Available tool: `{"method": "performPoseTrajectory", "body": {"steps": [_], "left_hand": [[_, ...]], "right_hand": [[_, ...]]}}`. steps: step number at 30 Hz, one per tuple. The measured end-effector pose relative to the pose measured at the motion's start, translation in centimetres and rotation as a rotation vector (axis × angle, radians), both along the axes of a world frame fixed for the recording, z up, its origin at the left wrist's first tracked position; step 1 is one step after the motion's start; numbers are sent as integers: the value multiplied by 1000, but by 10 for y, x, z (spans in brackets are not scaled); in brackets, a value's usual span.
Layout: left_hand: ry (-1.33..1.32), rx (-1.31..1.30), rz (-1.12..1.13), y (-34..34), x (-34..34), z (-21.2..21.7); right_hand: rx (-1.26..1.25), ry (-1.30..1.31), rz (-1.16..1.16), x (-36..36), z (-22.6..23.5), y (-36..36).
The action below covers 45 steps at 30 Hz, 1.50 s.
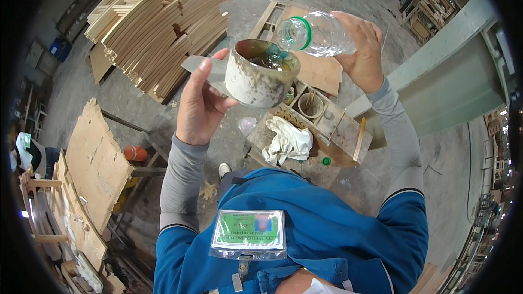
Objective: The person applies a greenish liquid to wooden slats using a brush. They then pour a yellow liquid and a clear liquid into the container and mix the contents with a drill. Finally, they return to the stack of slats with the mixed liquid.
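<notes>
Two-handed, holds a mottled, whitish cup in the left hand and a clear plastic bottle in the right hand. Presses the left thumb onto a flat grey piece jutting from the left side of the cup, other fingers curled behind and beneath. Wraps the right hand around the bottle's body, just right of the cup, and tilts its green-ringed neck toward the cup's rim. Shows glossy, dark contents with a blue-green tint inside the cup. Contact between bottle mouth and rim: impossible to tell.

Wears long grey sleeves, a blue shirt and, below the cup, a green-and-white badge in a clear pouch.

Seen below and right of the cup: a worn wooden caddy with a round pot in one compartment and a yellow stick across its far end. Also below the cup: a crumpled white cloth, a green cap and a small clear plastic item. Pictured up and left of the cup: tall stacks of curved wooden pieces. Pictured down and left of the cup: a worn board, an orange container and, farthest out, another person.
</notes>
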<state>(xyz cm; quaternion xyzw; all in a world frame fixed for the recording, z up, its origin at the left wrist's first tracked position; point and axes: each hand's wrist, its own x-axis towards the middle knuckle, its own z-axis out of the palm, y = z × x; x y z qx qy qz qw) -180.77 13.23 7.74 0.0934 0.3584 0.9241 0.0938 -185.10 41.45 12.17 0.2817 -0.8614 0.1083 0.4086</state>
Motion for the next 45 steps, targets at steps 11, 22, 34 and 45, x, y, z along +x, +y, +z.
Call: {"method": "performPoseTrajectory", "body": {"steps": [11,22,34,45], "left_hand": [[-5,-85,95,-2,-8,14],[49,-177,147,1,-16,11],[-127,-108,233,-1,-36,-34],[-538,78,719,-141,97,-111]], "right_hand": [[113,163,42,-8,8,15],[229,-234,277,-33,13,37],[-405,-593,368,-92,-124,70],[-990,-886,-77,-152,-332,57]]}}
